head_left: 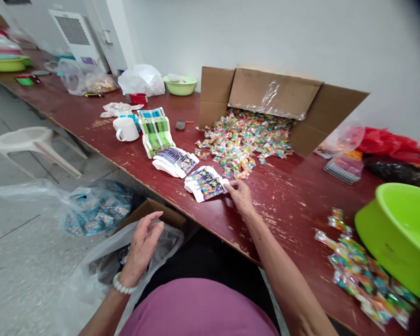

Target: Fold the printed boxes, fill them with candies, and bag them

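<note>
My right hand (241,196) pinches the near right corner of a fanned stack of purple printed candy bags (206,183) on the table. Beside it lies a second fanned stack of the same purple bags (177,161). My left hand (144,247), with a white bead bracelet on its wrist, hangs over a clear plastic liner bag (98,261) below the table edge. Its fingers are apart and nothing shows in them. Dark packets lie partly hidden inside the liner. Small wrapped candies (245,140) spill from a tipped cardboard box (273,91) behind the stacks.
Green packaging strips (156,133) and a white mug (126,129) stand left of the stacks. A lime-green basin (381,219) and loose candies (367,275) are at the right. Blue packets (98,212) in a plastic bag and a white stool (28,140) are on the floor side.
</note>
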The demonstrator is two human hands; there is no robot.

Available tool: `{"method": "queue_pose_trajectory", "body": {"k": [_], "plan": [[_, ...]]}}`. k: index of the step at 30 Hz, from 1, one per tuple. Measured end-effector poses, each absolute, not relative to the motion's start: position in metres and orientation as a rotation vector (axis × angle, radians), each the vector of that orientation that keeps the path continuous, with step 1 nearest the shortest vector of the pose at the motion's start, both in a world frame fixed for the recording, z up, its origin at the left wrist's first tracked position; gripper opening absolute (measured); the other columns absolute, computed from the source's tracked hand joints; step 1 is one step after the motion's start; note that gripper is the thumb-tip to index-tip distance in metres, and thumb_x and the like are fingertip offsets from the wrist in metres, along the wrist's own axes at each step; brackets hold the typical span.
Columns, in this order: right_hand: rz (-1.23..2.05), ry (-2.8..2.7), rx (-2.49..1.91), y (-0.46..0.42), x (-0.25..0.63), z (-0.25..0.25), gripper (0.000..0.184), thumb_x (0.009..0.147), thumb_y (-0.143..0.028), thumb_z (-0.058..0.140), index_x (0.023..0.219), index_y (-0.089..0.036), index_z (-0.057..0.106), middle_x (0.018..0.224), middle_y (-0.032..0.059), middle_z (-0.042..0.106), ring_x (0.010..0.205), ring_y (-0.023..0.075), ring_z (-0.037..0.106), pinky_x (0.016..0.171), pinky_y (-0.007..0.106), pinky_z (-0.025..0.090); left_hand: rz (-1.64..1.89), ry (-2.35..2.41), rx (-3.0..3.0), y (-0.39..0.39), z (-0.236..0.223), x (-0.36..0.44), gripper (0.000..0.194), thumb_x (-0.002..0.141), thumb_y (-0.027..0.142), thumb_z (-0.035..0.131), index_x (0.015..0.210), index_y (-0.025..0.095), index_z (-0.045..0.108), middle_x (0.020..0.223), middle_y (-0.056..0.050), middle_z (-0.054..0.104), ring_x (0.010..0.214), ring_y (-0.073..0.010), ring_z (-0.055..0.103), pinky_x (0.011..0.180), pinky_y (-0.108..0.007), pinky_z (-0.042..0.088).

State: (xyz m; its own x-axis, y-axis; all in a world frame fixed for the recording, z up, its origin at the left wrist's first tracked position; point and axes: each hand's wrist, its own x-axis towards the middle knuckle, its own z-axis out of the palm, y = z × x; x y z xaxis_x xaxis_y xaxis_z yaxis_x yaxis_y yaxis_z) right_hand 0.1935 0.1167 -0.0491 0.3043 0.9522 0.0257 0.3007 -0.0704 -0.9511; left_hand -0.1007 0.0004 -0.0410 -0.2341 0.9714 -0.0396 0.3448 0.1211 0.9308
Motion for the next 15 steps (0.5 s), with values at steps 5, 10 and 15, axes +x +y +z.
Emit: {"method": "queue_pose_trajectory", "body": {"k": [5,10,15], "plan": [[1.043,-1.194,-1.371,0.084,0.21,-0.025,0.041,0.07,-0.058,0.071,0.076,-0.018,0.061,0.067,-0.0013,0.059,0.061,0.014,0.051,0.06,0.026,0.039,1.211,1.437,1.209,0.014,-0.002,-0.069,0.038,0.081,0.045,0.066,0.108,0.019,0.068,0.109,-0.008,0.07,0.098,-0.0228,0.063,0.088,-0.032,0.047],[1.291,-1.247,-1.12,0.053,0.2,0.0,0.032,0.073,-0.048,0.076,0.074,-0.019,0.062,0.068,-0.0031,0.06,0.064,0.0126,0.052,0.064,0.025,0.041,0.848,0.977,0.948,0.033,0.018,-0.033,0.044,0.085,0.054,0.061,0.105,0.015,0.071,0.098,-0.011,0.074,0.086,-0.0224,0.069,0.076,-0.031,0.051],[1.389,-1.305,-1.024,0.034,0.19,0.015,0.028,0.079,-0.045,0.074,0.077,-0.021,0.062,0.075,-0.0019,0.063,0.069,0.014,0.055,0.067,0.027,0.043,0.352,0.457,0.754,0.033,0.004,-0.019,0.056,0.08,0.056,0.069,0.114,0.012,0.066,0.093,-0.014,0.073,0.072,-0.0259,0.074,0.065,-0.033,0.055]]}}
